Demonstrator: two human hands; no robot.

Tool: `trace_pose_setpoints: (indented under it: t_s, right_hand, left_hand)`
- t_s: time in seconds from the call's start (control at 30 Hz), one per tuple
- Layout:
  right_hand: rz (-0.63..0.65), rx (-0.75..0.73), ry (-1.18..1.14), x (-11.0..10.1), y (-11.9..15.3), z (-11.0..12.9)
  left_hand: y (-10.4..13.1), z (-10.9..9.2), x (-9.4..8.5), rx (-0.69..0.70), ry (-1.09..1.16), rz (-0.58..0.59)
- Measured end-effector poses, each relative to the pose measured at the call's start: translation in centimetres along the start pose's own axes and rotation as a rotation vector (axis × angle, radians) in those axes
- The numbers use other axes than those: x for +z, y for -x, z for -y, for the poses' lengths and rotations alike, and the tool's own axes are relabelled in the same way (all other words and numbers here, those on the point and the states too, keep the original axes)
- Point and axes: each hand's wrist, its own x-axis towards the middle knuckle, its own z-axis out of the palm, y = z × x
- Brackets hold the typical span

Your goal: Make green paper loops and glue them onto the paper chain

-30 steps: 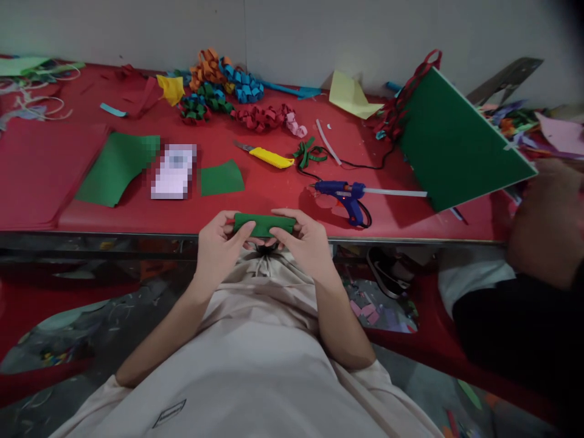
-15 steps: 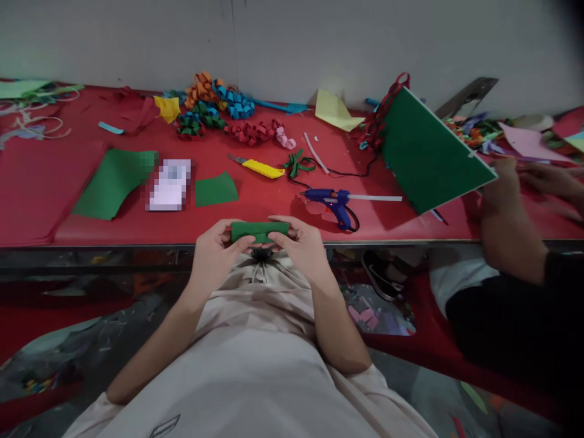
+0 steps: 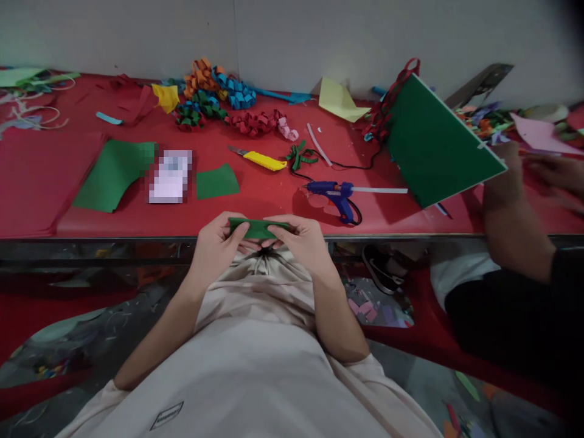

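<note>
Between my two hands, just off the table's front edge, is a folded or rolled piece of green paper (image 3: 259, 229). My left hand (image 3: 219, 242) pinches its left end with the thumb on top. The right end is held the same way by my right hand (image 3: 301, 240). A green paper piece (image 3: 218, 182) lies flat beyond my left hand. The blue glue gun (image 3: 335, 196) rests on its side to the right, a white glue stick in its back. Behind it is a small green curled strip bundle (image 3: 301, 156), beside a yellow cutter knife (image 3: 264, 160).
On the red table (image 3: 274, 204), a blurred phone-like item (image 3: 171, 176) and a larger green sheet (image 3: 114, 173) lie left. Paper chains (image 3: 237, 91) sit at the back. A green board (image 3: 444, 143) stands tilted at right, near another person's arm (image 3: 515, 213).
The green paper between my hands looks flatter and narrower, with my thumbs shifted on it. The whole view has tilted slightly, so the table items appear a little higher.
</note>
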Motion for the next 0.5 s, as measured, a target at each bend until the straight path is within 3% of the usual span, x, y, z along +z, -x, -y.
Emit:
trace_pose_setpoints:
  t_s: [0.13, 0.2, 0.33, 0.4, 0.5]
  right_hand:
    - [0.087, -0.060, 0.020, -1.0, 0.4, 0.3]
    - [0.144, -0.101, 0.047, -1.4, 0.6, 0.4]
    - [0.197, -0.172, 0.063, -1.3, 0.8, 0.4]
    - [0.120, -0.183, 0.106, -0.9, 0.6, 0.3]
    - [0.016, -0.169, 0.184, -0.4, 0.5, 0.0]
  left_hand:
    - [0.0, -0.6, -0.9, -0.034, 0.002, 0.196]
    - [0.2, -0.9, -1.2, -0.010, -0.004, 0.238]
    - [0.4, -0.8, -0.8, 0.069, -0.062, 0.104]
    - [0.4, -0.4, -0.4, 0.102, -0.093, 0.018]
    - [0.4, 0.2, -0.2, 0.106, -0.117, -0.021]
